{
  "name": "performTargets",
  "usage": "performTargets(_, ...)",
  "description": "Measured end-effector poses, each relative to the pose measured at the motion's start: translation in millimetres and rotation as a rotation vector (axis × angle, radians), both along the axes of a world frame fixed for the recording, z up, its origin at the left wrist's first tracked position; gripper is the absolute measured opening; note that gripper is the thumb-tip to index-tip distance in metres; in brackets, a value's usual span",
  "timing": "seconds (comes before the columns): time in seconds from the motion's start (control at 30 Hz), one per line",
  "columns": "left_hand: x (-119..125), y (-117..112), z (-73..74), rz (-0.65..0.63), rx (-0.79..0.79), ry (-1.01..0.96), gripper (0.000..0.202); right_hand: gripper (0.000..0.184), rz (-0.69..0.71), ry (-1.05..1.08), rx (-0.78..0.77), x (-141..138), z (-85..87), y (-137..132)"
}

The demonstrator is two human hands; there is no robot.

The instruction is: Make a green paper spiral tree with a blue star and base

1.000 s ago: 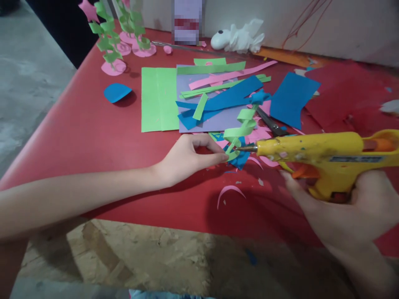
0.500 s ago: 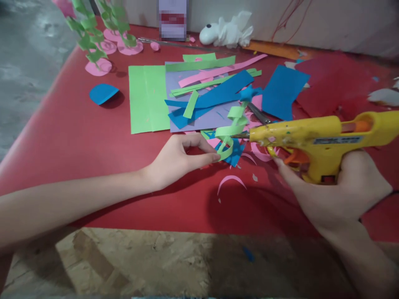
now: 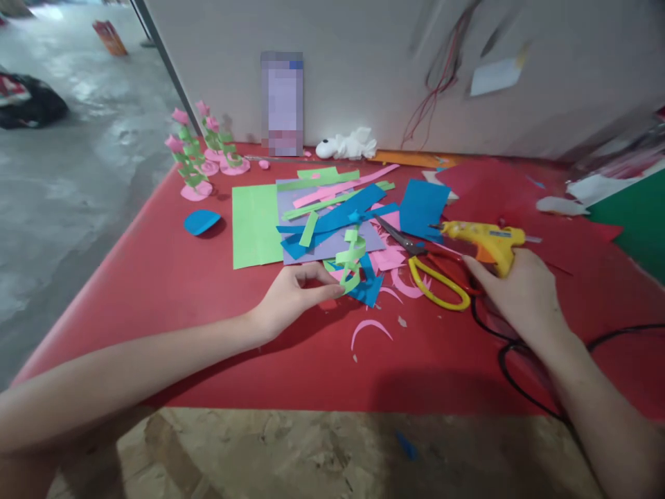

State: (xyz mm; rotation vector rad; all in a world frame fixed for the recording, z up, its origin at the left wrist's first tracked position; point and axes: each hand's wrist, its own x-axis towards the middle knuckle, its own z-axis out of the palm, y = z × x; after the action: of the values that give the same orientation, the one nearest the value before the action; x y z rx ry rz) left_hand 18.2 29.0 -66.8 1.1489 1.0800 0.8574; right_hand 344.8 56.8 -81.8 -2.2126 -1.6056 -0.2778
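Between the thumb and fingers of my left hand (image 3: 298, 298) is the lower end of a curled green paper strip (image 3: 352, 258). A small blue paper star (image 3: 355, 217) tops the curl. On the right, my right hand (image 3: 530, 291) grips a yellow hot glue gun (image 3: 488, 239) by its handle, its nozzle pointing left and apart from the curl. Scissors (image 3: 439, 281) with yellow and red handles lie between the two hands. Under and behind the curl are blue paper strips (image 3: 337, 220), pink scraps (image 3: 388, 258) and a lilac sheet (image 3: 332, 242).
A green sheet (image 3: 254, 225) and a curved blue paper piece (image 3: 201, 222) lie on the left. Pink paper flowers (image 3: 194, 156) stand at the back left. A white figure (image 3: 347, 144) sits by the wall. A black cord (image 3: 503, 360) loops near my right arm.
The glue gun has moved away from the curl, to the right and back, uncovering the scissors. My left hand still pinches the strip. The view has tilted up, showing more wall and floor.
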Motion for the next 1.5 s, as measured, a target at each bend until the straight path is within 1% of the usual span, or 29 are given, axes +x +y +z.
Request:
performTargets(0.1,-2.2,3.2,8.2,0.039,0.025,-0.036,0.018,0.037,0.041,-0.021,0.075,-6.5,3.3,-3.9)
performTargets(0.17,-3.5,5.8,19.3,0.067,0.061,-0.086,0.017,0.037,0.127,-0.015,0.153,-23.1,13.0,-11.0)
performTargets(0.23,-3.3,8.3,32.9,0.09,0.103,-0.154,0.017,0.027,0.275,0.021,0.237,-49.7,28.3,-21.0)
performTargets(0.27,-2.5,9.3,39.8,0.097,0.125,-0.182,0.017,0.021,0.368,0.047,0.263,-65.7,37.3,-26.5)
performTargets(0.3,-1.1,10.0,46.1,0.097,0.147,-0.204,0.017,0.019,0.491,0.092,0.283,-82.7,46.4,-31.9)
performTargets(0.33,0.6,10.5,51.6,0.096,0.171,-0.219,0.017,0.015,0.66,0.218,0.332,-99.6,55.3,-36.7)
performTargets(0.37,2.6,10.8,56.1,0.092,0.195,-0.228,0.016,0.011,0.751,0.308,0.366,-115.6,63.4,-40.5)
performTargets(0.4,4.7,10.8,59.6,0.09,0.216,-0.236,0.016,0.009,0.804,0.382,0.373,-129.7,70.2,-42.9)
performTargets(0.43,6.6,10.6,61.9,0.087,0.231,-0.244,0.016,0.008,0.833,0.462,0.338,-141.4,75.6,-44.0)
performTargets(0.5,9.7,9.9,64.0,0.078,0.246,-0.259,0.015,0.008,0.855,0.628,0.301,-156.6,81.5,-42.5)
performTargets(0.6,11.4,9.1,63.0,0.079,0.265,-0.257,0.014,0.009,0.851,0.813,0.191,-163.0,81.6,-36.4)
performTargets(0.67,11.0,9.3,61.5,0.083,0.281,-0.239,0.013,0.01,0.838,0.885,0.13,-162.0,79.7,-33.3)
performTargets(0.83,9.8,11.3,58.9,0.067,0.297,-0.23,0.013,0.011,0.797,0.992,0.042,-160.3,79.4,-31.7)
performTargets(1.0,10.2,11.6,59.6,0.062,0.325,-0.246,0.011,0.012,0.819,1.167,-0.042,-160.6,78.0,-29.9)
performTargets(1.17,9.2,11.2,61.5,0.045,0.373,-0.25,0.012,0.011,0.81,1.184,-0.014,-160.0,73.1,-29.0)
performTargets(1.33,8.2,12.3,60.7,0.036,0.421,-0.277,0.011,0.01,0.822,1.173,0.023,-160.3,72.4,-29.7)
performTargets(1.5,9.4,12.3,60.3,0.05,0.465,-0.244,0.007,0.008,0.845,1.086,0.125,-162.7,73.4,-31.1)
